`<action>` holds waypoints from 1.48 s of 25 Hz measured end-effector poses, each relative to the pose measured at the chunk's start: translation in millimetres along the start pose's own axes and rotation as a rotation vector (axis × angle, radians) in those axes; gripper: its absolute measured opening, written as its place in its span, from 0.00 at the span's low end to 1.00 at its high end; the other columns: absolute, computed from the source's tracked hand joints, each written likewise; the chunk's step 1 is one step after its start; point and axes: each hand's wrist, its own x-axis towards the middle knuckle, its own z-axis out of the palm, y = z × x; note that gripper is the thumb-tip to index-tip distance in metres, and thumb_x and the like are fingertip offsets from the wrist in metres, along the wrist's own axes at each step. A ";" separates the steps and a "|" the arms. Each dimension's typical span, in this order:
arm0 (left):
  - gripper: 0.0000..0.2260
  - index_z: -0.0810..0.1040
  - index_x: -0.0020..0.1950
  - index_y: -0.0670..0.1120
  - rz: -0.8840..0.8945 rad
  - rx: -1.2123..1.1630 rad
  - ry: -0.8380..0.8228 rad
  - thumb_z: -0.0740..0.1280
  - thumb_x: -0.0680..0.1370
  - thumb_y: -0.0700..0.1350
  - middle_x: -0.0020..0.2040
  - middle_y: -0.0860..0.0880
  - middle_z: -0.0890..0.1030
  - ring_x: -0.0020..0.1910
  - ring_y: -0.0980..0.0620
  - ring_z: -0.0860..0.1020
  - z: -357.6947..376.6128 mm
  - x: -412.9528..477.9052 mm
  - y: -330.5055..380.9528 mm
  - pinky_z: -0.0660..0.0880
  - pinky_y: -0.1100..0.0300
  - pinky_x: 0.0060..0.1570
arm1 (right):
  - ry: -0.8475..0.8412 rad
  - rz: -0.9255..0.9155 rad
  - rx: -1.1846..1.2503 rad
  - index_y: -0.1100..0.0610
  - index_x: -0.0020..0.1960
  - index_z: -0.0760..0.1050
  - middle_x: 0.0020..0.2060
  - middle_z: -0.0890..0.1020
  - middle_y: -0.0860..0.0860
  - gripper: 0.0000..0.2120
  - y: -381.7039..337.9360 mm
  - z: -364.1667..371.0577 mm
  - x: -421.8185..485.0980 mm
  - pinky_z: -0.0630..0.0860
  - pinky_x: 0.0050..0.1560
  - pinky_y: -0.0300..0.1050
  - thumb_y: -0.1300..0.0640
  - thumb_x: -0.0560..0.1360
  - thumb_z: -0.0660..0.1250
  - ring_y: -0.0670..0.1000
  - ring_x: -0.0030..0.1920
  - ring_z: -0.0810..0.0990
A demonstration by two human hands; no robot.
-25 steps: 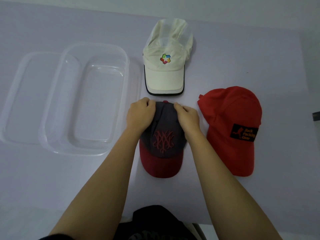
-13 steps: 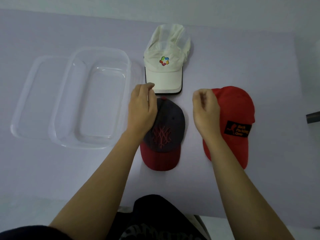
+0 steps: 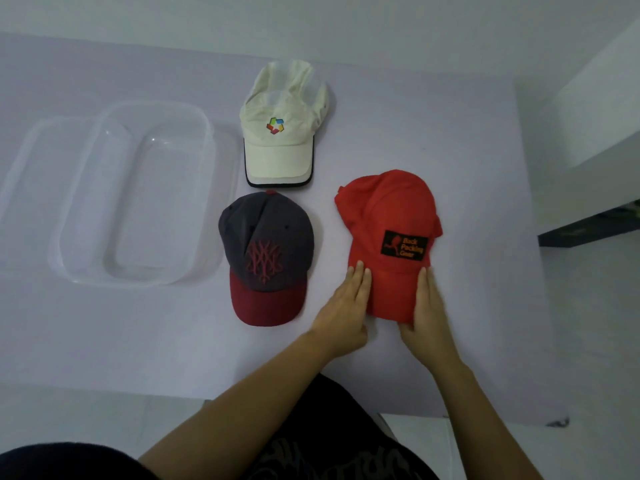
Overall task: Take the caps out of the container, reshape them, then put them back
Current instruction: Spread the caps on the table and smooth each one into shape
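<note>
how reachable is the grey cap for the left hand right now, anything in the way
Probably yes. The left hand lies open beside the red cap, and the grey cap sits just to its left with only bare table between.

The table (image 3: 485,323) is showing a plain pale lavender all over. On the left, the container (image 3: 149,209) is looking clear and colourless, letting that lavender through. At the far side, the cream cap (image 3: 280,154) is wearing a thin black edge round its brim and a small logo (image 3: 275,126) of red, orange, green, blue and pink blocks. Nearer, the grey cap (image 3: 270,230) is pairing a charcoal crown with a dark red brim, top button and embroidered monogram. On the right, the red cap (image 3: 388,209) is glowing bright red, carrying a black patch (image 3: 404,245) with orange-red lettering.
</note>
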 end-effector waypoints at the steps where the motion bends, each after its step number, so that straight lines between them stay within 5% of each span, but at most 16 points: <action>1: 0.37 0.42 0.76 0.39 -0.024 0.013 0.009 0.61 0.74 0.37 0.78 0.40 0.42 0.77 0.43 0.43 5.6 4.1 3.1 0.50 0.51 0.76 | 0.014 0.029 0.016 0.67 0.75 0.48 0.74 0.54 0.65 0.35 -2.8 0.2 0.0 0.57 0.73 0.59 0.63 0.74 0.61 0.62 0.74 0.55; 5: 0.35 0.50 0.76 0.37 -0.112 -0.013 0.245 0.66 0.74 0.35 0.75 0.33 0.56 0.74 0.34 0.57 7.1 16.8 18.2 0.66 0.42 0.67 | 0.078 -0.022 0.049 0.65 0.75 0.51 0.74 0.57 0.63 0.29 -15.1 -5.6 0.0 0.57 0.72 0.52 0.59 0.76 0.52 0.60 0.74 0.59; 9: 0.31 0.36 0.73 0.45 -0.037 -0.049 0.275 0.53 0.79 0.32 0.77 0.43 0.39 0.73 0.44 0.34 -0.2 11.1 16.3 0.57 0.45 0.72 | 0.089 -0.017 0.095 0.62 0.76 0.48 0.75 0.55 0.60 0.33 -9.8 -18.3 8.9 0.57 0.72 0.50 0.58 0.76 0.59 0.57 0.75 0.57; 14: 0.43 0.33 0.72 0.47 0.045 -0.140 0.253 0.66 0.74 0.45 0.77 0.44 0.38 0.76 0.46 0.38 -27.0 6.4 8.4 0.46 0.47 0.75 | 0.081 -0.101 0.240 0.52 0.75 0.43 0.76 0.50 0.50 0.31 -27.7 -25.7 8.0 0.54 0.73 0.44 0.54 0.76 0.53 0.48 0.76 0.50; 17: 0.41 0.35 0.73 0.48 0.103 -0.295 0.294 0.63 0.73 0.54 0.77 0.45 0.39 0.77 0.46 0.40 -34.4 1.6 12.1 0.45 0.50 0.75 | 0.082 -0.122 0.476 0.51 0.75 0.43 0.77 0.51 0.49 0.32 -44.3 -31.5 5.4 0.53 0.74 0.42 0.51 0.77 0.55 0.46 0.76 0.51; 22: 0.39 0.37 0.76 0.49 0.042 -0.618 0.319 0.62 0.75 0.48 0.78 0.44 0.51 0.76 0.49 0.56 -32.9 -4.9 38.9 0.59 0.47 0.73 | 0.012 -0.035 0.780 0.53 0.75 0.48 0.70 0.61 0.38 0.31 -68.5 -40.9 -0.6 0.63 0.68 0.32 0.58 0.76 0.57 0.34 0.69 0.63; 27: 0.42 0.37 0.75 0.47 0.173 -0.319 0.334 0.65 0.74 0.44 0.78 0.41 0.43 0.78 0.46 0.45 -45.6 -2.7 15.7 0.53 0.43 0.74 | 0.052 -0.163 0.517 0.56 0.77 0.43 0.77 0.51 0.52 0.33 -49.2 -51.5 -2.0 0.54 0.75 0.55 0.53 0.77 0.55 0.50 0.76 0.51; 30: 0.35 0.40 0.74 0.46 0.186 -0.367 0.356 0.61 0.76 0.45 0.78 0.41 0.46 0.78 0.46 0.48 -50.2 -4.2 20.1 0.53 0.44 0.74 | 0.038 -0.158 0.622 0.55 0.76 0.41 0.76 0.50 0.49 0.33 -58.5 -50.0 -8.8 0.55 0.74 0.42 0.56 0.77 0.56 0.43 0.76 0.52; 33: 0.31 0.45 0.75 0.48 0.122 -0.637 0.365 0.57 0.77 0.42 0.76 0.53 0.56 0.74 0.61 0.59 -45.7 -12.2 42.4 0.61 0.59 0.72 | 0.013 -0.110 0.814 0.53 0.73 0.41 0.70 0.54 0.39 0.31 -78.8 -52.6 -17.1 0.59 0.64 0.23 0.62 0.78 0.57 0.26 0.67 0.57; 35: 0.30 0.46 0.75 0.46 0.091 -0.721 0.377 0.56 0.77 0.38 0.72 0.61 0.58 0.68 0.73 0.61 -42.0 -14.8 47.2 0.61 0.73 0.66 | 0.020 -0.077 0.901 0.51 0.73 0.43 0.68 0.56 0.36 0.30 -81.0 -56.4 -20.8 0.61 0.59 0.21 0.60 0.79 0.57 0.23 0.64 0.59; 37: 0.31 0.46 0.76 0.45 0.118 -0.692 0.385 0.57 0.76 0.37 0.72 0.60 0.58 0.69 0.72 0.61 -41.8 -16.0 46.8 0.60 0.73 0.66 | 0.031 -0.116 0.889 0.51 0.73 0.42 0.68 0.55 0.36 0.31 -80.8 -59.3 -23.5 0.61 0.60 0.21 0.60 0.78 0.57 0.24 0.65 0.59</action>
